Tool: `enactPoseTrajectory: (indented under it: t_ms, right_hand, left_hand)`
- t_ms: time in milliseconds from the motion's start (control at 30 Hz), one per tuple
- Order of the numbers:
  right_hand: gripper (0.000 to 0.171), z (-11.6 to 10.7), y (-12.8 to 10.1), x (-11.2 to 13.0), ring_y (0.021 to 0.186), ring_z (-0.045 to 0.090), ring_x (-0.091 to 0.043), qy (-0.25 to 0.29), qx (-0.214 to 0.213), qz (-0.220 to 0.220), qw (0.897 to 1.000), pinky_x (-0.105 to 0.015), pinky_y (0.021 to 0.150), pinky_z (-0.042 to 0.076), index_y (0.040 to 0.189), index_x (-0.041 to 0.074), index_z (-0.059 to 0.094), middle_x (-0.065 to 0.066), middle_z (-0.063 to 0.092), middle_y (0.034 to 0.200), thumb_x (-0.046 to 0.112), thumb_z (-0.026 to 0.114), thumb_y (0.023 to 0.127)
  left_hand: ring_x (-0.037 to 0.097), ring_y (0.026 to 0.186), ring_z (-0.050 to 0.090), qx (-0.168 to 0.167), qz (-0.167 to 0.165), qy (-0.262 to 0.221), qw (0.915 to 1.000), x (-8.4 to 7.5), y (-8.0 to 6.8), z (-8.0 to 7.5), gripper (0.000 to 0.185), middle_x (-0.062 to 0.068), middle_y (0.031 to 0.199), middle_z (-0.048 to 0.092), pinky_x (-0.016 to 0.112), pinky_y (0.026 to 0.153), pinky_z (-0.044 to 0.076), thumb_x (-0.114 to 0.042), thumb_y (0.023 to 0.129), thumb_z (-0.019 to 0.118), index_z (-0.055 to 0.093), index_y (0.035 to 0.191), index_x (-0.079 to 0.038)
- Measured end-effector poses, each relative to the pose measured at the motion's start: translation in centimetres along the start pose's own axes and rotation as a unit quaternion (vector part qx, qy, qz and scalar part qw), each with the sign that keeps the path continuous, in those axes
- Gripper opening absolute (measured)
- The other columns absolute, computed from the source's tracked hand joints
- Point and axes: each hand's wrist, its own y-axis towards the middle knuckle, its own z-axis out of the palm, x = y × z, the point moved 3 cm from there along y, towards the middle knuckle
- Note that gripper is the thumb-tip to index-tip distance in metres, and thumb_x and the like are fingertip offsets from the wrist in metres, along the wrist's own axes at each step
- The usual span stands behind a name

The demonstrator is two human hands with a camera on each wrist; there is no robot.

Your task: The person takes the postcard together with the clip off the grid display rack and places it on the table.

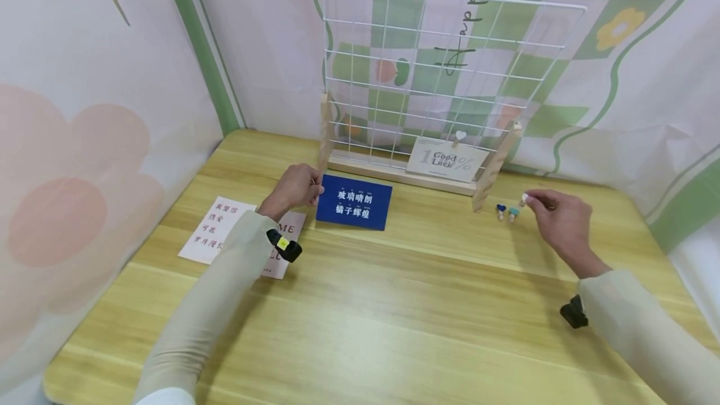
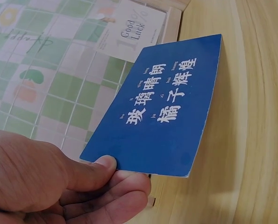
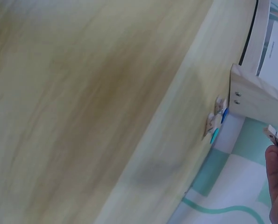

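Note:
My left hand (image 1: 295, 189) pinches a blue card (image 1: 354, 203) with white Chinese characters by its left edge, thumb on top in the left wrist view. The card is held tilted above the table in front of the rack. At the right, my right hand (image 1: 562, 217) pinches a small wooden clothespin (image 3: 272, 134) with a white heart on it. Two more mini clothespins, one with a dark blue heart (image 1: 500, 210) and one with a teal top (image 1: 513, 214), lie on the table just left of that hand.
A white wire grid rack (image 1: 427, 80) on a wooden stand (image 1: 405, 178) stands at the back. A "Good Luck" card (image 1: 447, 159) hangs low on it under a white heart clip (image 1: 460, 136). Two printed cards, one white (image 1: 210, 230), lie beneath my left forearm.

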Motion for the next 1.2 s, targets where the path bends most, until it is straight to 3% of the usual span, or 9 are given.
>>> enactPoseTrajectory:
  t_ms: [233,567,800,933,1000,1033,1100,1200]
  right_hand:
    - [0.020,-0.2,-0.4,-1.4,0.067,0.034,0.036,-0.012,0.020,0.022,0.999,0.002,0.054,0.033,0.104,-0.005,0.072,-0.028,0.071,0.099,0.011,0.065,0.094]
    - [0.020,0.0,-0.4,-2.6,0.063,0.034,0.034,-0.016,0.047,0.037,0.998,-0.001,0.053,0.036,0.104,-0.005,0.072,-0.029,0.070,0.098,0.011,0.066,0.093]
    - [0.022,0.5,-0.4,-3.6,0.062,0.034,0.035,-0.029,0.072,0.059,0.995,-0.001,0.060,0.033,0.105,-0.003,0.072,-0.025,0.071,0.100,0.016,0.065,0.094]
    - [0.023,0.8,-0.3,-4.0,0.063,0.033,0.032,-0.040,0.089,0.068,0.993,-0.011,0.068,0.038,0.105,-0.002,0.072,-0.025,0.071,0.101,0.016,0.064,0.095]
    - [0.022,0.9,-0.3,-4.2,0.065,0.041,0.025,-0.048,0.096,0.070,0.992,-0.024,0.074,0.045,0.104,-0.002,0.072,-0.025,0.071,0.102,0.016,0.064,0.094]
    - [0.022,1.0,-0.3,-4.2,0.065,0.051,0.016,-0.049,0.100,0.069,0.991,-0.031,0.077,0.048,0.104,-0.002,0.072,-0.025,0.071,0.102,0.016,0.064,0.094]
    - [0.022,1.2,-0.3,-4.3,0.070,0.067,-0.008,-0.052,0.105,0.065,0.991,-0.047,0.083,0.048,0.104,-0.003,0.072,-0.026,0.070,0.102,0.015,0.064,0.094]
    - [0.021,1.4,-0.2,-4.3,0.089,0.069,-0.043,-0.051,0.110,0.057,0.991,-0.056,0.087,0.046,0.103,-0.005,0.072,-0.027,0.070,0.101,0.013,0.063,0.094]
  left_hand:
    - [0.017,0.065,0.066,0.004,-0.003,0.012,0.9999,0.3,-0.2,0.2,0.015,0.010,0.076,0.068,0.018,0.052,0.046,-0.007,0.098,0.058,0.063,0.087,0.000]
    - [0.022,0.069,0.068,0.010,-0.006,0.025,0.9996,0.5,-0.4,0.6,0.017,0.011,0.077,0.068,0.019,0.052,0.045,-0.007,0.099,0.057,0.063,0.085,0.000]
    - [0.016,0.062,0.065,0.011,-0.005,0.032,0.9994,0.6,-0.4,0.5,0.020,0.011,0.075,0.069,0.019,0.052,0.045,-0.007,0.100,0.056,0.061,0.081,-0.001]
    - [0.014,0.061,0.064,0.016,-0.006,0.033,0.9993,0.8,-0.4,0.5,0.020,0.011,0.077,0.070,0.019,0.054,0.048,-0.007,0.099,0.056,0.063,0.082,-0.001]
    - [0.014,0.061,0.064,0.017,-0.003,0.038,0.9991,0.9,-0.4,0.6,0.019,0.011,0.077,0.070,0.019,0.055,0.050,-0.007,0.099,0.057,0.063,0.082,-0.001]
    - [0.014,0.061,0.064,0.017,-0.003,0.038,0.9991,1.0,-0.5,0.6,0.019,0.011,0.077,0.070,0.020,0.055,0.051,-0.006,0.099,0.057,0.064,0.082,-0.001]
    - [0.014,0.061,0.064,0.015,-0.001,0.041,0.9991,1.1,-0.5,0.6,0.018,0.012,0.077,0.070,0.021,0.056,0.052,-0.005,0.098,0.058,0.064,0.082,0.000]
    - [0.014,0.061,0.064,0.014,-0.001,0.048,0.9987,1.2,-0.5,0.6,0.018,0.012,0.077,0.071,0.022,0.057,0.054,-0.005,0.098,0.058,0.065,0.081,0.000]
